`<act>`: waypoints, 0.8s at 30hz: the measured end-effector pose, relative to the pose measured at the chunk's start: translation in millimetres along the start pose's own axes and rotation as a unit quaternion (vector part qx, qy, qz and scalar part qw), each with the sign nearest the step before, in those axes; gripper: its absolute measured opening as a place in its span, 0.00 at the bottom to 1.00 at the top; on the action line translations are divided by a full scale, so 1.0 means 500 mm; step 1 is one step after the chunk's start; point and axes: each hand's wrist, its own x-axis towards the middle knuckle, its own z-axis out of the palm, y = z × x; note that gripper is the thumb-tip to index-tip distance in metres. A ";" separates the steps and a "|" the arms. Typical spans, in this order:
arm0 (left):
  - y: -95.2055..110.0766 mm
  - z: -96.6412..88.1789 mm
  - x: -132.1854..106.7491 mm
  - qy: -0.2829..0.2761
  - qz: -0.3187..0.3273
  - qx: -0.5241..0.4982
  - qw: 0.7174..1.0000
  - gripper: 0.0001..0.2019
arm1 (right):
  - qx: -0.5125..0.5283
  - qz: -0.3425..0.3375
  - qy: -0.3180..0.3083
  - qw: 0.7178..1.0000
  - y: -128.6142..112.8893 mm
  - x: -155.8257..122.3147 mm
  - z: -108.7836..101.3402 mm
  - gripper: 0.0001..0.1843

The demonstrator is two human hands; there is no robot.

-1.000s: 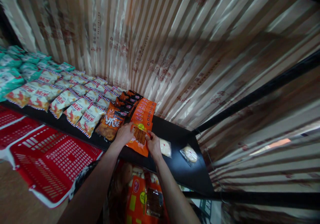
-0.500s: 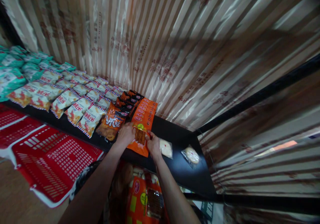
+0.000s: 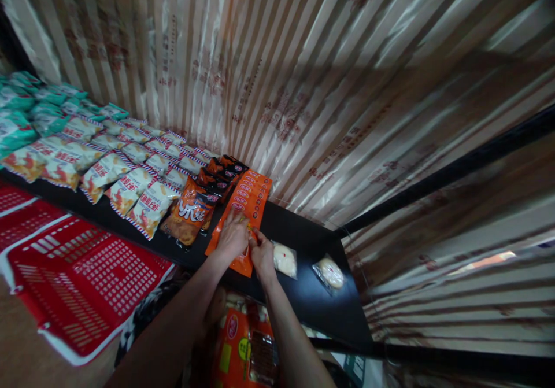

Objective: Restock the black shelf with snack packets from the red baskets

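Observation:
A row of overlapping flat orange snack packets point(image 3: 259, 194) lies on the black shelf point(image 3: 299, 226). My left hand point(image 3: 235, 239) is on top of the front packet, its fingers bent over the surface and covering most of the brown window. At that packet's right edge, my right hand point(image 3: 262, 252) has thumb and fingers closed on it. The fingertips of both hands nearly meet, and exactly what lies between them is partly hidden. Left of the packets stands a puffed-snack bag point(image 3: 189, 211) in orange and brown. Just right of my right hand is a clear-wrapped white round cake point(image 3: 285, 259).
Another wrapped white cake point(image 3: 330, 273) lies farther right. White snack bags point(image 3: 150, 206) and green bags point(image 3: 17, 128) fill the left side. Red baskets point(image 3: 99, 284) stand below. An orange package point(image 3: 236, 342) is under the shelf. A striped curtain point(image 3: 277, 87) hangs behind.
My left hand has slid from the front packet's left edge onto its middle, covering the brown window seen before. My right hand stays at the right edge. The view has shifted slightly.

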 end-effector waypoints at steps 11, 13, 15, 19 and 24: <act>-0.012 0.025 -0.003 -0.014 -0.001 0.034 0.999 0.18 | 0.008 -0.006 -0.008 1.000 0.005 -0.002 -0.001 0.22; -0.013 0.027 -0.003 -0.015 -0.003 0.036 0.999 0.18 | 0.003 -0.007 -0.012 1.000 0.002 -0.005 -0.003 0.22; -0.015 0.031 -0.003 -0.014 -0.007 0.039 0.999 0.18 | -0.005 -0.010 -0.013 1.000 -0.004 -0.008 -0.005 0.22; -0.020 0.037 -0.003 -0.010 -0.009 0.042 0.999 0.18 | -0.014 -0.016 -0.013 1.000 -0.017 -0.014 -0.009 0.22; -0.018 0.034 0.000 -0.008 -0.017 0.034 0.999 0.18 | -0.007 -0.013 0.000 1.000 -0.017 -0.016 -0.007 0.21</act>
